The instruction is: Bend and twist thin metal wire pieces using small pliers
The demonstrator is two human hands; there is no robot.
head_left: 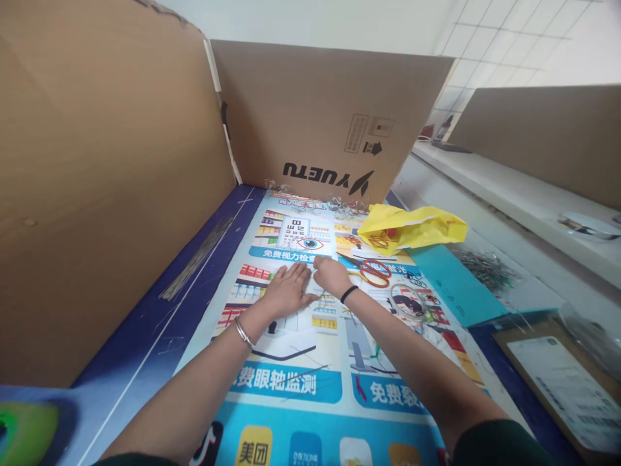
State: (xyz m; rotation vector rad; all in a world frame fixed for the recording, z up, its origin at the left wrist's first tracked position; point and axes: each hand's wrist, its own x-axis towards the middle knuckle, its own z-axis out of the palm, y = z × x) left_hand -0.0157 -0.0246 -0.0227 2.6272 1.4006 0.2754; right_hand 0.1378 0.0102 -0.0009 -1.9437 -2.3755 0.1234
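On the printed poster (286,404), my left hand (287,289) lies flat with its fingers spread, palm down. Close on its right, my right hand (332,276) is closed, its fingers curled in; whatever it may hold is too small to make out. Orange-handled scissors (376,273) lie just right of my right hand, with a yellow handle beside them. A yellow bag (417,226) rests beyond, with something orange inside its opening. Coiled wire (407,301) sits right of my right forearm.
Cardboard walls (310,116) stand at the back and left. A bundle of straight wires (196,259) lies at left. Tangled wire pieces (485,270) sit at right near a labelled package (563,382). A white ledge (514,188) runs along the right.
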